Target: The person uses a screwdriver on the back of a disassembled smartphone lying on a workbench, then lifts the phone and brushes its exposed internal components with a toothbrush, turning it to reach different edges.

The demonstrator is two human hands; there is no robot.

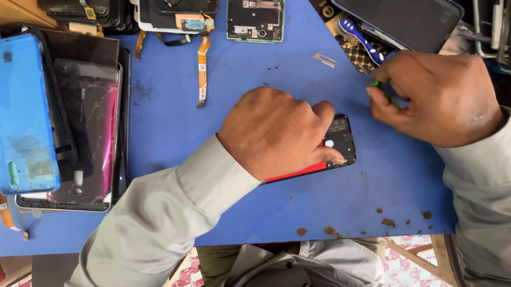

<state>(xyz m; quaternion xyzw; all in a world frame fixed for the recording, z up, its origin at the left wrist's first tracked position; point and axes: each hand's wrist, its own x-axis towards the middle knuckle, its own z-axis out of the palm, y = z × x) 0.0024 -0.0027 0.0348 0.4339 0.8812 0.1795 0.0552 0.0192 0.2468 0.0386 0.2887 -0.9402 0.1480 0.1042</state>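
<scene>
My left hand (276, 132) presses down on an opened black phone (340, 145) with a red edge that lies on the blue table (242, 201). Its thumb rests on the phone's inner frame. To the right, my right hand (435, 98) is closed around a small green-handled tool (381, 86), whose tip is hidden behind the fingers, just right of the phone's top end. Both arms wear grey sleeves.
Phone parts crowd the table's far side: a blue back cover (15, 113) on a stack of cracked screens (89, 134) at left, an orange flex cable (201, 70), an open phone frame (255, 6), and a dark phone back (395, 5) at upper right.
</scene>
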